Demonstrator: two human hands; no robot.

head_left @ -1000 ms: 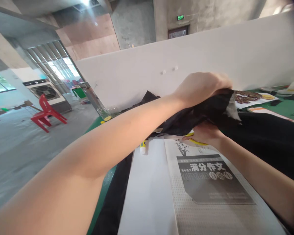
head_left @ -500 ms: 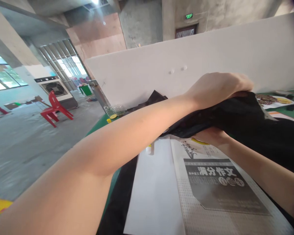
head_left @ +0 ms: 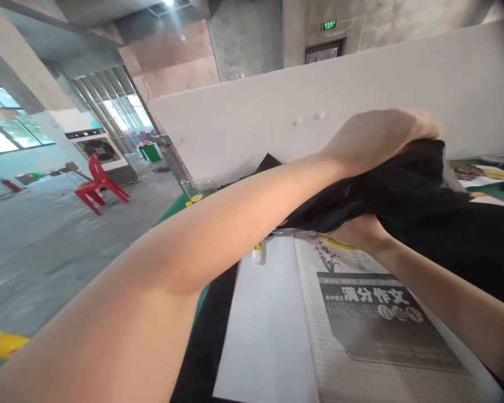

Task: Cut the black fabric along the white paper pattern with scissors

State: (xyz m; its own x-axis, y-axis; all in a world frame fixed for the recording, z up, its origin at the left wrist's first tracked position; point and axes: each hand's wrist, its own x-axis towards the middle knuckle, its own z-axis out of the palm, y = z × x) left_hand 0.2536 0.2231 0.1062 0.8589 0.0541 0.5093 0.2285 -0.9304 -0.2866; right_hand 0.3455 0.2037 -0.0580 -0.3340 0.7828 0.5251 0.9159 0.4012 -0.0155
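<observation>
The left hand (head_left: 378,137) is curled over the top of a bundle of black cloth (head_left: 399,184), fingers closed down into the folds and gripping it. The right hand (head_left: 361,232) sits directly beneath the left, pressed up against the underside of the same cloth; its fingers are hidden in the fabric, so whether they are closed around it cannot be told. The cloth is lifted off the tabletop (head_left: 498,193) between the two hands, and more of it spreads away to the right of them and trails down under the right forearm.

Just below the right hand lies a grey printed booklet (head_left: 373,319) with a dark title block, flat and close to the wrist. Beside it, on the left-hand side, lies a plain white sheet (head_left: 266,319). At the far end of that sheet, just left of the hands, is a small white glue stick (head_left: 257,254) with a yellow band. Behind the hands stands a white partition board (head_left: 252,129). Past the hands to the right is a picture of food (head_left: 476,172) on green surface. Far off to the left of the hands, a red chair (head_left: 98,182) stands on the floor.
</observation>
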